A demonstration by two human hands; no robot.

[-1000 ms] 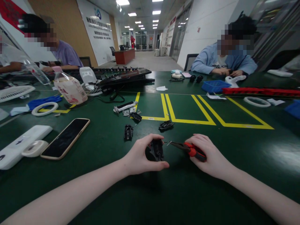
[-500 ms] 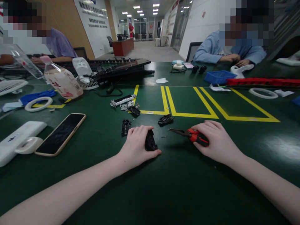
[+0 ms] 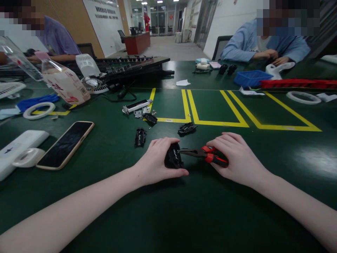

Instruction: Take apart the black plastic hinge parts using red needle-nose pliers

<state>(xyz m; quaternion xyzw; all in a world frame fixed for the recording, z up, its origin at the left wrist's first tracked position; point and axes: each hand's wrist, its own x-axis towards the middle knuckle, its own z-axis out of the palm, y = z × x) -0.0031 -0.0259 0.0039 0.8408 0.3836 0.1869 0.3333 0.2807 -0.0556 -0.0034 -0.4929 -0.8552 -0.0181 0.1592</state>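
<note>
Pliers (image 3: 202, 154), red-handled, are gripped by the right hand (image 3: 235, 161) — tips touch the black plastic part (image 3: 173, 157) that the left hand (image 3: 158, 160) clasps just beside, on the table (image 3: 184, 214); probing it likely needs a steady hold.

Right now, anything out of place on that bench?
Loose parts lie scattered on the table, untrayed: a black clip beyond the left hand, another black piece near the yellow tape, metal bits behind. The right hand holds pliers at the black housing in the left. No spill visible.
</note>
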